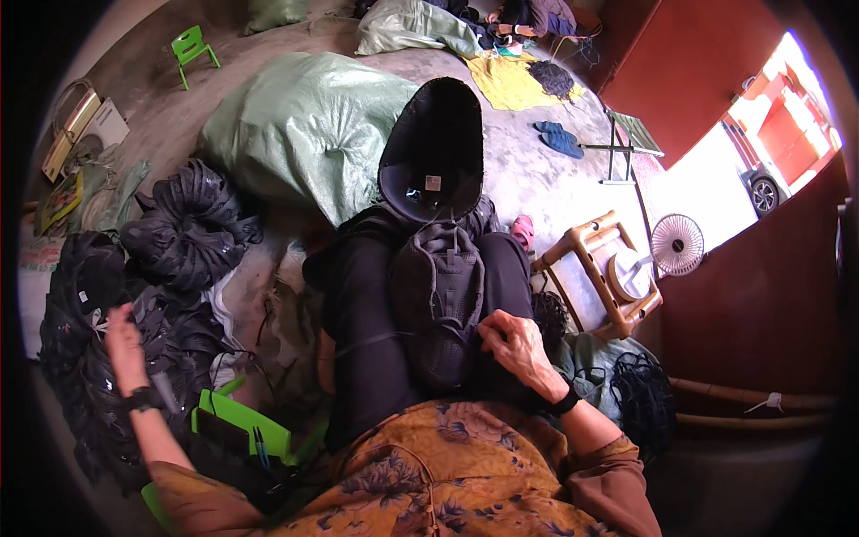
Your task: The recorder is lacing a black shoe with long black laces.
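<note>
A black shoe, sole side hidden, lies along my thighs with its toe toward me. Beyond its heel stands a dark, hollow, rounded shoe part with a small white label inside. My right hand is closed beside the shoe's toe, fingers curled in; what they pinch is too small to make out. A thin dark thread crosses my left thigh from the shoe toward the left. Out to the left, my left hand is raised over a heap of black shoe uppers, its fingers pressed together and slightly blurred.
A big pale green sack lies ahead. Bundled black uppers sit at the left, above a green plastic chair holding tools. On the right are a bamboo stool and a white fan. Another person works far off.
</note>
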Available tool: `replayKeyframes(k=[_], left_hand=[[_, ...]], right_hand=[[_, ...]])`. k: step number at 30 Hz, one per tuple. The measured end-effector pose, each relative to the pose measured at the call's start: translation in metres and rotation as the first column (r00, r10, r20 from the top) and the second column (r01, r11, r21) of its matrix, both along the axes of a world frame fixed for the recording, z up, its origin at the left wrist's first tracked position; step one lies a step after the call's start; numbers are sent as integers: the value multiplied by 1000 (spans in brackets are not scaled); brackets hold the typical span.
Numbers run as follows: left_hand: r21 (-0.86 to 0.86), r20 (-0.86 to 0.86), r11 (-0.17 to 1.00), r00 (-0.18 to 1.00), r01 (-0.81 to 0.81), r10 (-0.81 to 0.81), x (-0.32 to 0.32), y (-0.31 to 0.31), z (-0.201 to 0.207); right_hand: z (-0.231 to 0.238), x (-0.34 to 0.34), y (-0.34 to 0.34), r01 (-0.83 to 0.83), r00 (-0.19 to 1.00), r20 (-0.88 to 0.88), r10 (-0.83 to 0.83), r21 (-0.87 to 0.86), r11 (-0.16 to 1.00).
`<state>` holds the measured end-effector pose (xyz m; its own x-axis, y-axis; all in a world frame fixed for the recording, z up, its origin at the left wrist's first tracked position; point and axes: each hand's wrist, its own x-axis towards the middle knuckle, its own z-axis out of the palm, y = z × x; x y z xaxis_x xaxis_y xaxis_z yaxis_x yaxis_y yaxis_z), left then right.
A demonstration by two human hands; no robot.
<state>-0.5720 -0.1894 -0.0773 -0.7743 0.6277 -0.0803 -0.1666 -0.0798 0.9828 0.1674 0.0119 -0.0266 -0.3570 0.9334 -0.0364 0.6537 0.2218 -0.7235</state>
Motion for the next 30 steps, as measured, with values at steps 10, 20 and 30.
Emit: replayKeyframes(k=[10,20,30], left_hand=[[-224,-544,767,575,602,-611,477,156,41],[-344,-645,745,433,571,-630,503,161,38],[-358,-713,806,419,471,-562,516,166,34]], right_hand=[[-6,-25,-10,-38,978,205,-47,394,919],[-14,-7,-13,11,998,49,-30,345,939],[-12,-10,-10,35,997,51,-55,329,944]])
